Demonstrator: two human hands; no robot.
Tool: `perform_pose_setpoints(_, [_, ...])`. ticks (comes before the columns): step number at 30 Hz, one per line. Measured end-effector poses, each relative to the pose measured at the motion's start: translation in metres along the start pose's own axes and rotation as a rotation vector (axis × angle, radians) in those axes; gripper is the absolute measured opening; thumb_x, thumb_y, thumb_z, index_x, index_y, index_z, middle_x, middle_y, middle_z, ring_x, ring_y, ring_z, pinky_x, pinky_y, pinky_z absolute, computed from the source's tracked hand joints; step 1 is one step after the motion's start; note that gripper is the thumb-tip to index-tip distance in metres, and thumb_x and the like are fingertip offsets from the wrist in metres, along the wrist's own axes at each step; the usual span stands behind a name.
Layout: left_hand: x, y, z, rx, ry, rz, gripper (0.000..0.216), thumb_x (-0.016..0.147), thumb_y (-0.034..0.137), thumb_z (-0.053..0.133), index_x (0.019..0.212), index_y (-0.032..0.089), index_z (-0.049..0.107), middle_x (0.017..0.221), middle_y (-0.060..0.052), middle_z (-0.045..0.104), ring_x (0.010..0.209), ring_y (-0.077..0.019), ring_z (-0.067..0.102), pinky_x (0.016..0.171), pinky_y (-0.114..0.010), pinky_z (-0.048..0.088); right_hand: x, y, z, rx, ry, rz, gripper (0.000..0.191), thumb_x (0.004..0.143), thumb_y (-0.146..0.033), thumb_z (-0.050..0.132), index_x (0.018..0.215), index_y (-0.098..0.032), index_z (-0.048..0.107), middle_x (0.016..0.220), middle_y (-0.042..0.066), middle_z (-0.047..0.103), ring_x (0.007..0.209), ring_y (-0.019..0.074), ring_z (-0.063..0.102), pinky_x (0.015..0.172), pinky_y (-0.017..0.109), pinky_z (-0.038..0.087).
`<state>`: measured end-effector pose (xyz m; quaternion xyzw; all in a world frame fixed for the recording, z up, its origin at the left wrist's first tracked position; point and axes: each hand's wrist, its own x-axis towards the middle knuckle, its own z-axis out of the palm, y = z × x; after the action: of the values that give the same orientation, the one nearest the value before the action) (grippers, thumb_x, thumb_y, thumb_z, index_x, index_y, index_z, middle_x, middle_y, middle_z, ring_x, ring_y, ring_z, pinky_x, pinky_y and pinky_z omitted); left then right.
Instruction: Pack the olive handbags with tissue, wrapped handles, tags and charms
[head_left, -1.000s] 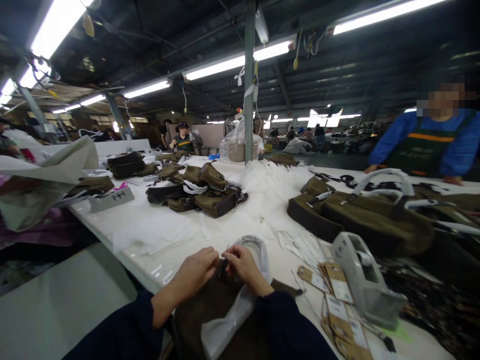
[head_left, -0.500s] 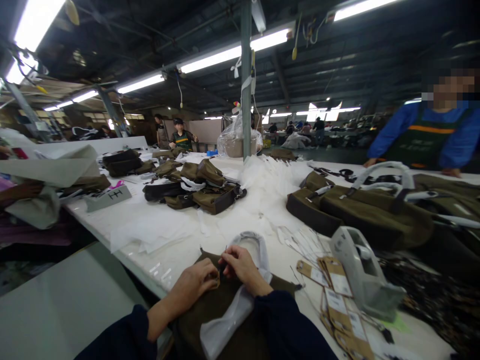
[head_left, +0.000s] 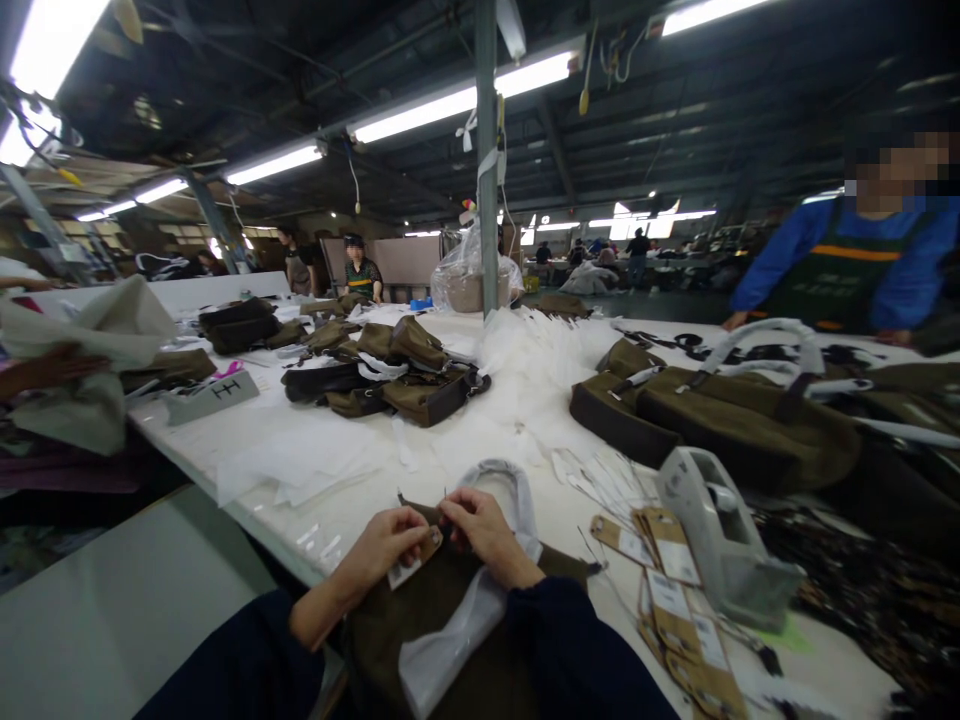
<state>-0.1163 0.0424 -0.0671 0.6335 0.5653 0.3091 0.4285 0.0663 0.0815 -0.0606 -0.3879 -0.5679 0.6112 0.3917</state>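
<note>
An olive fabric handbag (head_left: 450, 605) lies in front of me at the table edge. Its handles are wrapped in white material; one wrapped handle (head_left: 519, 495) arches up behind my right hand. My left hand (head_left: 379, 548) is closed, with a brown and white hang tag (head_left: 420, 562) at its fingers, over the bag's top. Close beside it, my right hand (head_left: 480, 525) pinches a thin dark string, whose end sticks up above the fingertips. Where the string runs between the hands is hidden by the fingers.
Right of the bag lie several hang tags (head_left: 675, 600) and a grey tape dispenser (head_left: 724, 545). More olive bags (head_left: 742, 415) fill the table's right side; another pile (head_left: 420, 385) lies ahead, beside white tissue sheets (head_left: 536, 360). A co-worker (head_left: 847, 265) stands across the table.
My left hand has shifted slightly left and up, and more of the hang tag shows below its fingers. The right hand keeps its pinch. At far left, a person's grey-green cloth has moved.
</note>
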Motion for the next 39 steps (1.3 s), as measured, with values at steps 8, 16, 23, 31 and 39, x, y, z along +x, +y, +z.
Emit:
perform_pose_setpoints(8, [0.007, -0.002, 0.002, -0.296, -0.032, -0.089, 0.036, 0.077, 0.049, 0.067, 0.083, 0.015, 0.057, 0.062, 0.0, 0.065, 0.053, -0.0126, 0.059, 0.052, -0.022, 0.043, 0.003, 0.009, 0.001, -0.18, 0.033, -0.038, 0.013, 0.084, -0.024, 0.055, 0.073, -0.018, 0.059, 0.052, -0.006, 0.048, 0.04, 0.0086, 0.041, 0.039, 0.02, 0.032])
perform_pose_setpoints(16, [0.006, -0.002, 0.004, -0.416, 0.007, -0.069, 0.031, 0.073, 0.04, 0.074, 0.082, 0.015, 0.058, 0.064, 0.0, 0.067, 0.053, -0.0116, 0.059, 0.052, -0.021, 0.046, 0.001, 0.015, 0.003, -0.333, 0.058, -0.094, 0.008, 0.083, -0.019, 0.058, 0.077, -0.018, 0.062, 0.057, -0.005, 0.053, 0.048, 0.0092, 0.046, 0.047, 0.02, 0.032])
perform_pose_setpoints(23, [0.006, -0.006, 0.006, -0.478, 0.06, -0.062, 0.03, 0.071, 0.037, 0.078, 0.082, 0.015, 0.059, 0.059, 0.003, 0.063, 0.05, -0.0104, 0.056, 0.053, -0.021, 0.045, -0.003, 0.012, 0.003, -0.43, 0.055, -0.169, 0.015, 0.085, -0.019, 0.058, 0.072, -0.019, 0.067, 0.061, -0.002, 0.059, 0.059, 0.0122, 0.052, 0.057, 0.023, 0.036])
perform_pose_setpoints(31, [0.005, -0.005, 0.004, -0.525, 0.057, -0.089, 0.031, 0.071, 0.037, 0.078, 0.086, 0.014, 0.064, 0.066, 0.001, 0.065, 0.056, -0.0101, 0.057, 0.059, -0.022, 0.045, -0.006, 0.009, 0.002, -0.56, 0.033, -0.241, 0.012, 0.083, -0.014, 0.063, 0.073, -0.019, 0.069, 0.07, 0.0, 0.064, 0.07, 0.015, 0.055, 0.066, 0.025, 0.037])
perform_pose_setpoints(39, [0.006, -0.005, 0.006, -0.511, 0.051, -0.109, 0.03, 0.068, 0.034, 0.078, 0.087, 0.013, 0.066, 0.064, 0.001, 0.066, 0.055, -0.01, 0.057, 0.059, -0.022, 0.044, -0.008, 0.009, 0.003, -0.624, 0.028, -0.245, 0.011, 0.083, -0.013, 0.064, 0.076, -0.018, 0.071, 0.074, 0.002, 0.067, 0.073, 0.0152, 0.058, 0.068, 0.025, 0.038])
